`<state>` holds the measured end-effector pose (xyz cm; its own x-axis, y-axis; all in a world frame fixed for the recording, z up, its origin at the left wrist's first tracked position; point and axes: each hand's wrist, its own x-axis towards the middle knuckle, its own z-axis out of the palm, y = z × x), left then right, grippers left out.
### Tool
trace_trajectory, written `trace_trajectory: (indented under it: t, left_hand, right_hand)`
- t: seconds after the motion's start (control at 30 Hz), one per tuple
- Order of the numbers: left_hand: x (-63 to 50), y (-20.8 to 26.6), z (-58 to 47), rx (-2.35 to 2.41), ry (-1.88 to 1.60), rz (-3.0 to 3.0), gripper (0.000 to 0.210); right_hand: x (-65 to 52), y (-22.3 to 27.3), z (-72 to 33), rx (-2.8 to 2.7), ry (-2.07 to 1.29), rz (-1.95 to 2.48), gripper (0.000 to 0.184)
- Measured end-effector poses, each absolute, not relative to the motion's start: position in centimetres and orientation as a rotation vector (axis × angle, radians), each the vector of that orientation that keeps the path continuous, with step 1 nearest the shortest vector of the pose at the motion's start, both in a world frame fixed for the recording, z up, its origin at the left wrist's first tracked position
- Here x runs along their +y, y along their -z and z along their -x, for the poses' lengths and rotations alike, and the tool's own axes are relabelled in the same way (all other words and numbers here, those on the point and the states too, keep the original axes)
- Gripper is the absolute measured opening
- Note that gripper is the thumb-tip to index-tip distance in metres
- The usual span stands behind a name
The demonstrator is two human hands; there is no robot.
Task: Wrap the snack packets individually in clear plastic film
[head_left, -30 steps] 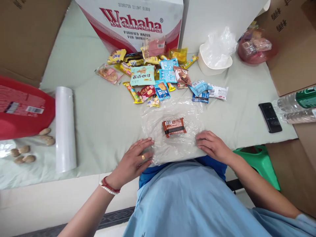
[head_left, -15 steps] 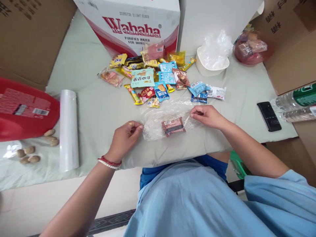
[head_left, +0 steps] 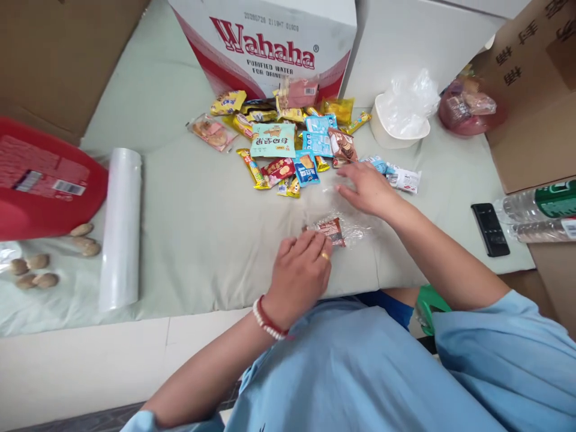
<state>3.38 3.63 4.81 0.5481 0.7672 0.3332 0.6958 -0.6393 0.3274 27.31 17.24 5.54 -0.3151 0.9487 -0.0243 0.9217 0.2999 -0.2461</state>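
A small brown snack packet (head_left: 332,231) lies near the table's front edge, with crinkled clear plastic film (head_left: 357,233) around it and spreading to its right. My left hand (head_left: 300,264) covers the packet's left part, its fingers curled together and pressing the film down there; the fingertips are partly hidden. Beyond the packet, my right hand (head_left: 366,187) hovers palm down with fingers apart and holds nothing. Its fingertips come close to a brown snack packet (head_left: 342,146) and blue packets (head_left: 378,164) at the right side of the snack pile (head_left: 272,141).
A Wahaha carton (head_left: 274,54) stands behind the snacks. To the right are a white bowl of plastic bags (head_left: 398,129), a red container of snacks (head_left: 468,111), a black phone (head_left: 490,230) and bottles (head_left: 540,204). A plastic roll (head_left: 120,231), walnuts (head_left: 38,261) and a red container (head_left: 49,186) occupy the left.
My left hand has moved right, bringing the film's left side over the packet. My right hand has let go of the film's right side and moved away towards the snacks, fingers spreading.
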Motion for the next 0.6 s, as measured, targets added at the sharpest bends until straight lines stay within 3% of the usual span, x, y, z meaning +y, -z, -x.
trace_trajectory:
  t: [0.2,0.4,0.5,0.6]
  left_hand:
    - [7.2,-2.3,-2.7,1.501,-0.664,-2.433,0.03]
    - [9.1,-0.5,0.8,1.665,-0.648,-2.176,0.036]
    - [10.1,0.5,2.1,1.729,-0.627,-2.033,0.046]
    - [10.6,0.4,2.6,1.836,-0.57,-2.071,0.037]
  right_hand:
    - [20.8,-3.2,-24.5,-2.55,-0.656,1.711,0.059]
    - [18.1,-5.5,-25.0,-2.463,-0.551,1.446,0.037]
    - [15.1,-6.6,-26.1,-2.483,-0.717,1.219,0.049]
    - [12.8,-6.1,-27.1,-2.535,-0.819,1.227,0.057]
